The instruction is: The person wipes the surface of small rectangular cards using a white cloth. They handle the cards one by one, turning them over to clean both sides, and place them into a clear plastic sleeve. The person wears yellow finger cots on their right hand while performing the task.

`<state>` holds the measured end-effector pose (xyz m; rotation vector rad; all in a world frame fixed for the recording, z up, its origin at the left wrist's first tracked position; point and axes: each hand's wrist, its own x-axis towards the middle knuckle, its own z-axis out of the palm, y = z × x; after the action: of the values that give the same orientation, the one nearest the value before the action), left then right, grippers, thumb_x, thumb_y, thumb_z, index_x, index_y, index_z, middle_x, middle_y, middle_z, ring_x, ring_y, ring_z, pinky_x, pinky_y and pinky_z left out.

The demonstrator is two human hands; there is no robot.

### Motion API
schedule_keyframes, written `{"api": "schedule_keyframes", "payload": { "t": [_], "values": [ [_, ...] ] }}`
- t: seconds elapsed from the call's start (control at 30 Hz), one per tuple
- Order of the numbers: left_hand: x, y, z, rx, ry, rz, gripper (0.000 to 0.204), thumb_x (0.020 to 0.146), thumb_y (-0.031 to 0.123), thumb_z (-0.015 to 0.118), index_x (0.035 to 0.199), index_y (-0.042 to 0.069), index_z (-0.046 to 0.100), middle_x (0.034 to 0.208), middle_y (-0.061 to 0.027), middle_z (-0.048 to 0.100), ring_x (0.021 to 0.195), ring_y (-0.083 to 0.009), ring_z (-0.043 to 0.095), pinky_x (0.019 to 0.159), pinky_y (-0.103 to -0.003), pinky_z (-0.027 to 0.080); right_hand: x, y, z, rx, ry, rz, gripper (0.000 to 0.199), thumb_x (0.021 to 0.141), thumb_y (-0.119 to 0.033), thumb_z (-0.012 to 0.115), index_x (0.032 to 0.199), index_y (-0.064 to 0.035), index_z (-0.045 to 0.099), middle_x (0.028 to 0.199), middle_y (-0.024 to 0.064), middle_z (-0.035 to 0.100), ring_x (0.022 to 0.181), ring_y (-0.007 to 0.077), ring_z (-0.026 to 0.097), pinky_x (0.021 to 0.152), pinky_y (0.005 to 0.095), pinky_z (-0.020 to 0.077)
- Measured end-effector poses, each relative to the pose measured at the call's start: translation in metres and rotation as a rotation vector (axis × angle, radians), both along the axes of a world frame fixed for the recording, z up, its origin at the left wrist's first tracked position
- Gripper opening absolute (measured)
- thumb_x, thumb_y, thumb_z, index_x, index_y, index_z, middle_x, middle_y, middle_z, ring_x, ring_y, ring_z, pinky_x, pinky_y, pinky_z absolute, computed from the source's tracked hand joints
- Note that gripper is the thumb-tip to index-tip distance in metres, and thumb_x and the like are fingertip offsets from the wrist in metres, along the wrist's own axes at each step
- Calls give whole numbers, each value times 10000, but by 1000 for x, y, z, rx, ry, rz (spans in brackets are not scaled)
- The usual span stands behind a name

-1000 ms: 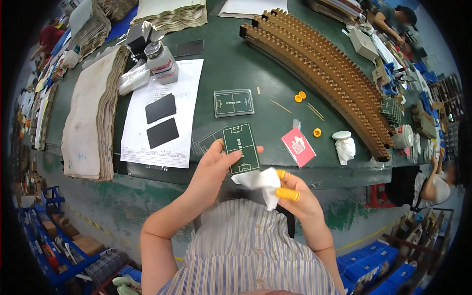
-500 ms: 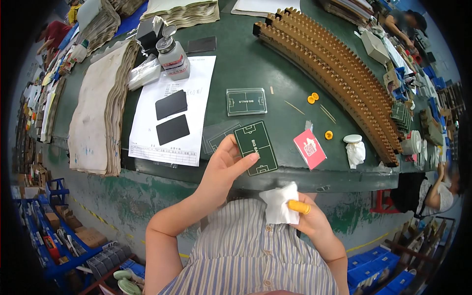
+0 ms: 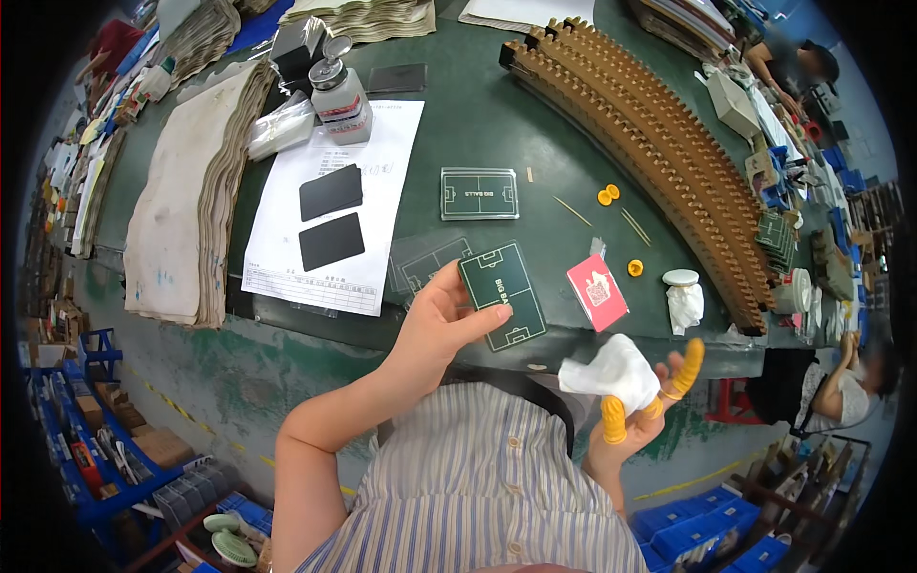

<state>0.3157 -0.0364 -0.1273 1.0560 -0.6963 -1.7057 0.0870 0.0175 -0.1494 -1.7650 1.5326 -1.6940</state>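
Note:
My left hand [image 3: 432,329] grips a green card [image 3: 521,277] with white pitch lines, its thumb across the face, just over the table's near edge. Yellow finger cots cover several fingers of my right hand [image 3: 630,437], which pinches a bunched white cloth [image 3: 611,371] between cot-covered fingers while another finger sticks up. Beyond the held card lies a similar green card in a clear case [image 3: 478,194]. A further clear-wrapped card [image 3: 420,272] lies partly behind my left hand. To the right sits a pink card [image 3: 598,292] with a pale printed square.
Yellow finger cots [image 3: 635,268], thin wooden sticks [image 3: 635,226] and a cloth-wrapped pad [image 3: 684,304] lie at right, before long toothed wooden racks [image 3: 640,143]. Leftward are black cards [image 3: 331,243] on a paper sheet [image 3: 382,181], a pump bottle [image 3: 341,105] and stacked worn sheets [image 3: 181,210].
My right hand has moved right and turned, bringing its cot-covered fingers into view, with one finger lifted off the cloth. The left hand and card have shifted slightly toward me.

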Motion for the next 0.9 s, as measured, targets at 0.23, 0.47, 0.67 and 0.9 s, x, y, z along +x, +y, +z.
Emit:
{"api": "schedule_keyframes", "payload": {
  "t": [0.23,0.47,0.67,0.9],
  "values": [
    [-8,3,3,-5,36,15,420,811,59,682,1187,70,495,1024,-14,606,834,-69,574,647,-209,460,17,4,1,299,-728,277,319,870,-122,591,1140,-2,471,944,110,573,829,193,574,746,304,474],
    [-10,8,-1,-48,12,33,408,807,47,683,1160,52,479,1034,-25,596,803,-56,562,638,-188,453,26,-10,2,-48,221,122,296,662,34,710,937,-65,658,957,80,583,884,244,547,754,335,456],
    [-10,12,0,-72,34,18,509,807,-32,642,1259,32,417,1103,-72,588,973,-137,607,738,-267,561,26,-12,1,-143,411,109,334,569,36,726,871,-107,715,966,70,601,944,280,523,751,353,456],
    [-12,13,0,-58,72,0,481,814,-27,639,1238,27,419,1089,-80,595,973,-147,614,757,-287,568,29,-11,-3,-113,438,113,287,615,23,727,878,-90,707,964,75,599,961,285,511,763,353,441]
  ]
}}
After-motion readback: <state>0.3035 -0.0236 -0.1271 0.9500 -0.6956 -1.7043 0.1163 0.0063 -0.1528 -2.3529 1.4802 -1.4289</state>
